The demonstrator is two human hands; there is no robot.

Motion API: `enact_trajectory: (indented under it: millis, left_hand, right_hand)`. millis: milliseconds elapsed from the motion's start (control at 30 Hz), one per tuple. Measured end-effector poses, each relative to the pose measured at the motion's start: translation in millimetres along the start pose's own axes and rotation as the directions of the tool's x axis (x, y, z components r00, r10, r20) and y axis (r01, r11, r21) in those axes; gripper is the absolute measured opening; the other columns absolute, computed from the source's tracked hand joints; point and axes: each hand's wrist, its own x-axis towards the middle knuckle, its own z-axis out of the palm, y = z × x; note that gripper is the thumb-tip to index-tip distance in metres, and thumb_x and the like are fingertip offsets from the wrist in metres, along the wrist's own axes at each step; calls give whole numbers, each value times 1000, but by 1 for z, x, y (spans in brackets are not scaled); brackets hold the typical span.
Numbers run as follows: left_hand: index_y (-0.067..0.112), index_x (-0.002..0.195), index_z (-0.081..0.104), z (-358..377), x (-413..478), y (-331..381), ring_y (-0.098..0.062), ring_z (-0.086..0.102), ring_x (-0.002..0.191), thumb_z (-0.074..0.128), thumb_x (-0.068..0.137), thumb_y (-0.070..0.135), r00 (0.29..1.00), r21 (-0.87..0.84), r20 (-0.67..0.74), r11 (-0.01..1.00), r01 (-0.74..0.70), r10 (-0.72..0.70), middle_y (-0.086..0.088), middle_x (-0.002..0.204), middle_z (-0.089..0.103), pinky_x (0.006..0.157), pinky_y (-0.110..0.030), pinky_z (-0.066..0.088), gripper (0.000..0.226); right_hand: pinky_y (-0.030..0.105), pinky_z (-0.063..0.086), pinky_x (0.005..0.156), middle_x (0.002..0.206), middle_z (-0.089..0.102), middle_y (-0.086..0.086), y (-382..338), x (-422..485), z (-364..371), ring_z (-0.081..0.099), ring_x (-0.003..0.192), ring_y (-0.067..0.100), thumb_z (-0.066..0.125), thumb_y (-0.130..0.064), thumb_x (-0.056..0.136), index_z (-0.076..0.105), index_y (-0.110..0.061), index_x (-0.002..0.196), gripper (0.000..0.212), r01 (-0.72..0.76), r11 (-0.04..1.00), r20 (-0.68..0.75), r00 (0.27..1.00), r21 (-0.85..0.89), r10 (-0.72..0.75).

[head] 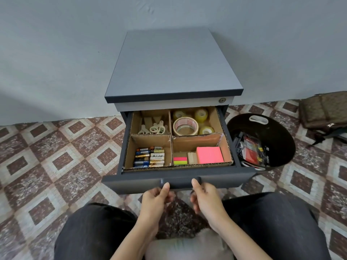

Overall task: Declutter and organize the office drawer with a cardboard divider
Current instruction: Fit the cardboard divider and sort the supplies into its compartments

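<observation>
The open drawer (131, 182) lies straight ahead of me, its handle (180, 182) running crosswise; my left hand (156, 200) and right hand (206, 201) both grip it, thumbs on top, fingers curled under, equally near; the cardboard divider (171, 140) sits filled inside; I judge a straight push comes next

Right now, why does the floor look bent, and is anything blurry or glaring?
Head view: the wide lens bows the tiled floor toward the edges; light is soft, with no strong glare; a faint shadow lies on the wall at left; labels on the batteries are too blurred to read.
</observation>
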Motion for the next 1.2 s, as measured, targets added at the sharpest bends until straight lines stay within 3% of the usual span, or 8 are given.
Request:
enact_trajectory:
  millis: [200,600,767,967,1033,1100,1167,1200]
  left_hand:
    - [7,68,58,16,56,39,-13,55,62,53,95,25,999,64,-29,997,-34,36,-3,63,60,50,-15,41,33]
    - [9,72,55,44,163,109,-10,54,64,51,96,25,995,-16,-68,997,-75,74,-2,69,57,62,-23,41,29]
    - [14,77,54,52,186,120,-7,55,67,48,97,30,987,47,-112,992,-113,118,2,74,59,58,-20,40,26]
    - [6,90,58,49,179,125,-10,54,63,47,98,30,992,155,-96,986,-67,83,0,73,58,58,-22,41,27]
    - [6,97,59,43,164,131,-9,54,65,48,98,26,999,195,-11,980,-45,48,0,76,59,60,-21,43,22]
    - [7,99,60,36,149,136,-7,55,67,49,97,23,982,265,57,945,-189,180,-2,84,63,56,-14,44,19]
    - [11,97,60,27,131,143,-5,55,71,50,96,19,868,410,25,787,-462,496,-2,91,63,57,-9,42,13]
    - [11,98,61,21,122,146,-8,56,78,51,95,15,738,516,4,631,-579,675,-2,94,62,65,-8,41,11]
  right_hand:
    - [39,47,71,80,62,14,-30,70,5,53,65,21,37,-44,98,53,-9,83,41,96,977,-63,992,-192,-109]
    - [40,50,71,67,60,9,-96,182,14,54,59,21,34,-44,99,50,-10,69,48,201,949,-116,965,-243,-235]
    - [41,52,70,74,63,9,-110,208,18,58,65,22,32,-50,97,54,-10,89,46,188,951,-118,968,-246,-222]
    - [38,47,66,57,53,1,-118,192,7,49,50,15,43,-39,98,46,-15,64,41,215,936,-89,965,-278,-248]
    - [36,43,59,54,49,1,-119,175,-2,47,51,15,50,-30,96,46,-13,59,41,380,828,-165,863,-413,-478]
    - [28,39,54,58,51,0,-123,157,-13,47,55,15,54,-22,94,54,-10,65,31,547,694,-202,698,-468,-687]
    - [14,33,59,72,54,1,-133,137,-25,48,67,12,57,-14,90,60,-6,76,16,661,504,-178,498,-556,-849]
    - [12,34,68,83,58,5,-140,130,-31,51,78,14,57,-13,87,62,-4,83,10,674,406,-152,404,-618,-902]
